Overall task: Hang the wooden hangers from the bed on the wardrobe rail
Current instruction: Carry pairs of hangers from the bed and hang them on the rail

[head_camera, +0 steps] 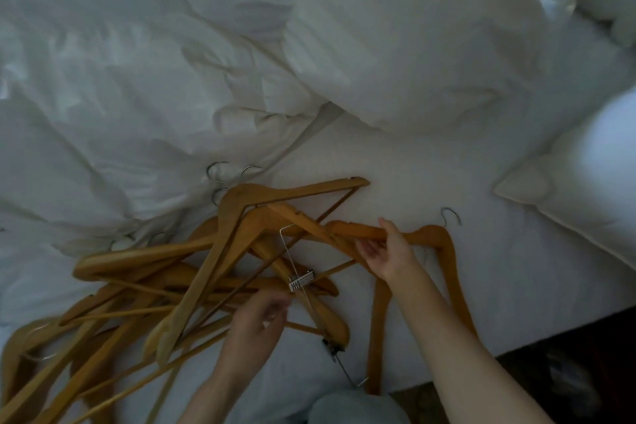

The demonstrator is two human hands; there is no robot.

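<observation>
Nearest us, our left hand (256, 322) is half-curled w/ fingers in the tangled pile of wooden hangers (165, 282) on the bed (406, 162), gripping nothing we can tell. Farther out, our right hand (389, 251) pinches the shoulder of the separate hanger (437, 237). Best lift that one straight up so its hook (451, 215) clears, w/ left pinning the pile.

White-sheeted bed (395, 162) under tangled wooden hangers (179, 272), rumpled duvet (120, 62), pillows (413, 45).

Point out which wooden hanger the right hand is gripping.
The hanger lying apart at the right of the pile, its metal hook pointing toward the pillow. The right hand holds its left arm; the others are tangled together.
</observation>
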